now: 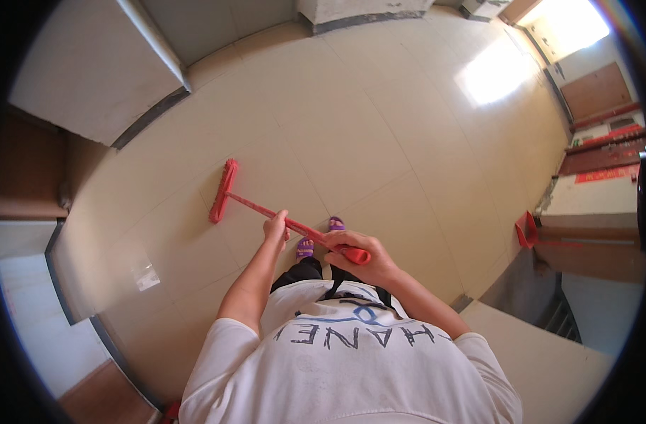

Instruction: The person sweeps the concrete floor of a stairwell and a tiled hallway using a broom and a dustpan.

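Note:
A red push broom point(248, 204) slants across the view from its wide bristled head point(223, 192), low over the tiled floor point(349, 143) on the left, up to its handle end near my waist. Partway along the handle, my left hand point(276, 229) is wrapped around it. My right hand point(362, 257) grips the thick upper end, whose rounded tip shows beside the thumb. Whether the bristles press on the tiles cannot be told from above.
A red dustpan point(525, 230) stands at the right by a brown door point(588, 254). Below it a stairwell point(561, 312) opens. White wall corners point(105, 69) with dark skirting jut in at upper left. My feet wear purple sandals point(305, 248). Sunlight point(498, 71) falls on the floor at upper right.

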### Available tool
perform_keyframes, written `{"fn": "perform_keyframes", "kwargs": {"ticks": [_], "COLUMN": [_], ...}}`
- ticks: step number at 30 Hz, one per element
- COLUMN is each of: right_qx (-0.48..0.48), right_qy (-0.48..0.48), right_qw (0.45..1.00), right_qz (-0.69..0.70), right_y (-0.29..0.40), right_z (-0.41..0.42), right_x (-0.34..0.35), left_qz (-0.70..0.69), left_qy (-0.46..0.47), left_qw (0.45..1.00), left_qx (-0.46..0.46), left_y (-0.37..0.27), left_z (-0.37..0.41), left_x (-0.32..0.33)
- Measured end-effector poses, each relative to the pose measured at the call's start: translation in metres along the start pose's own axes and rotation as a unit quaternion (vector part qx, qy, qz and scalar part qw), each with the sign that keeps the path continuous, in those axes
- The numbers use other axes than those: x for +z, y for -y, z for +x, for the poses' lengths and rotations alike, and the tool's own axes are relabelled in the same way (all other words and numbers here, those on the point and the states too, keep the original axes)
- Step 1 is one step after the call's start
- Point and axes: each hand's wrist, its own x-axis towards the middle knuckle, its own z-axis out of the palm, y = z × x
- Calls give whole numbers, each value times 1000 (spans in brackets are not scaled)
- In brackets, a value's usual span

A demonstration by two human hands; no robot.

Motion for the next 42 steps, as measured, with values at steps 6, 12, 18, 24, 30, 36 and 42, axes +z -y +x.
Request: {"fn": "perform_keyframes", "kwargs": {"ticks": [6,12,18,24,30,36,42], "right_qx": [46,113,97,119,117,69,98], "right_qy": [-122,-240,-312,-379,-442,-484,-466], "right_qw": [991,964,941,906,879,872,862], "right_qz": [-11,-18,-85,-148,-135,-30,173], "right_y": [24,40,40,39,35,10,-28], "right_z": [-73,-162,-260,-359,-422,-458,-438], "right_x": [-31,-55,-77,-89,-95,-111,-121], "left_qz": [103,185,264,291,298,279,222], "left_qy": [68,203,281,357,390,356,265], "left_qw": [991,960,919,881,866,888,934], "left_qx": [-45,-56,-80,-108,-101,-87,-96], "left_y": [33,84,148,228,277,291,276], "left_z": [-53,-102,-166,-225,-266,-276,-242], "left_x": [64,127,178,224,252,250,228]}}
